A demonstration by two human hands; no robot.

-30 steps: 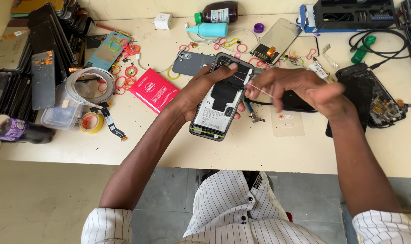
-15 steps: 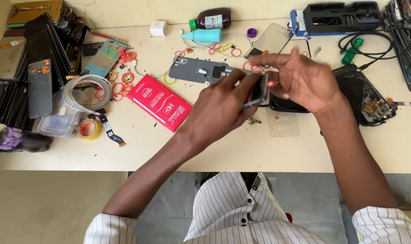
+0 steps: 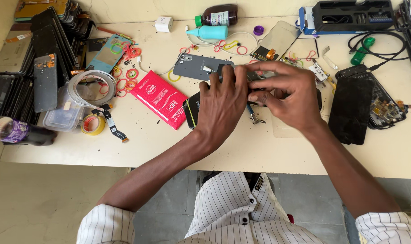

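while both hands meet above the middle of the surface (image 3: 259, 153), they clasp a phone body (image 3: 259, 77) between them, held edge-on to the camera and mostly hidden. left hand (image 3: 221, 101): grip clenched around the near end of the phone body, fingers curled over its top edge. right hand (image 3: 284, 92): fingertips pinched on the upper edge of the same phone body, thumb beneath. the long axis appears to run roughly left to right, parallel to the surface's front edge; which end leads, and which face is up, cannot be told. the phone body hangs just above a dark screen panel (image 3: 194, 110) and a small metal tool (image 3: 255, 116), near a red packet (image 3: 159, 98) and a grey back cover (image 3: 197, 68). risk, as a judgement: pinching so narrow an edge invites a slip, dropping the phone body onto the tool or the parts beneath; a twisting pull between the hands could also strain any flex cable inside.
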